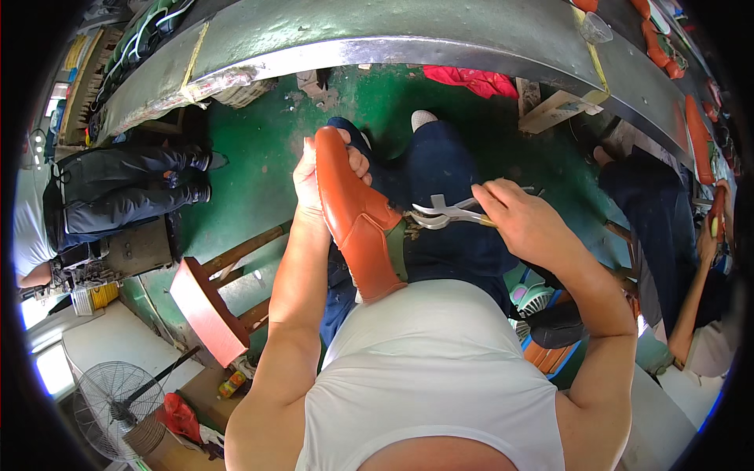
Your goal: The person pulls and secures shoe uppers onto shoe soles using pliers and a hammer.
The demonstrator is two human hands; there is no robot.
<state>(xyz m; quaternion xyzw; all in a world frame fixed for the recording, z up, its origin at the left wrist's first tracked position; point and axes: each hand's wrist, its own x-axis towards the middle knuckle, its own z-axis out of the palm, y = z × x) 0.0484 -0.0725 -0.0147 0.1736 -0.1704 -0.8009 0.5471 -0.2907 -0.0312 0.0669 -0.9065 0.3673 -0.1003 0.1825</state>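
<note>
A reddish-brown leather shoe (349,212) lies lengthwise in front of my body, its toe pointing away and its heel end against my white top. My left hand (307,184) is wrapped round the toe end, the fingers coming up over its right side. Inside the shoe's opening shows a green last (397,250). My right hand (518,216) grips silver lasting pliers (444,212) by the handles. The jaws point left, close beside the shoe's opening; whether they touch it I cannot tell.
A long grey workbench (330,35) runs across the far side, with more brown shoes (697,129) at its right. People sit at both sides. A wooden stool (208,310) and a standing fan (122,408) are at the left; red cloth (473,80) lies under the bench.
</note>
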